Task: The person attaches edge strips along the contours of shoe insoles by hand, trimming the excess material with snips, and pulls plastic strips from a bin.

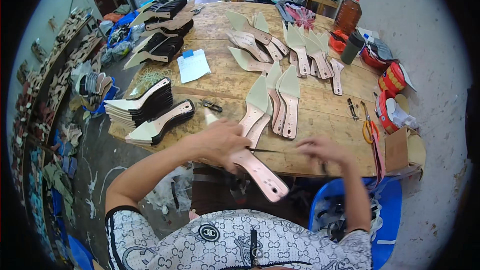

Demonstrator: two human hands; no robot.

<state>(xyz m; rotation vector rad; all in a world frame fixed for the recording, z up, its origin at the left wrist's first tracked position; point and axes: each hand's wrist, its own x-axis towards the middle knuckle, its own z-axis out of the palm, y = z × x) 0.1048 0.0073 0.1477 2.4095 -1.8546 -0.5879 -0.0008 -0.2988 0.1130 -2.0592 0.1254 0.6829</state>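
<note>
My left hand (pixel 220 142) is closed around the middle of a pink-and-pale-green shoe insole (pixel 264 177) at the table's front edge. Its pink heel end, with a dark hole, points toward me and to the right. From the insole's edge a thin black strip (pixel 267 150) stretches to my right hand (pixel 325 151), whose fingers pinch its other end. That hand is slightly blurred. Just beyond, more insoles (pixel 289 100) lie overlapping with their pale toe ends pointing away. A stack of black-edged insoles (pixel 150 105) stands to the left, with another small pile (pixel 162 122) nearer.
Scissors with orange handles (pixel 370 129) and a small black tool (pixel 353 109) lie at the right. Behind them stand a dark tumbler (pixel 353 48) and a large red-lidded jar (pixel 348 13). A white paper (pixel 194 66) lies left. A blue bin (pixel 392 210) sits below my right arm.
</note>
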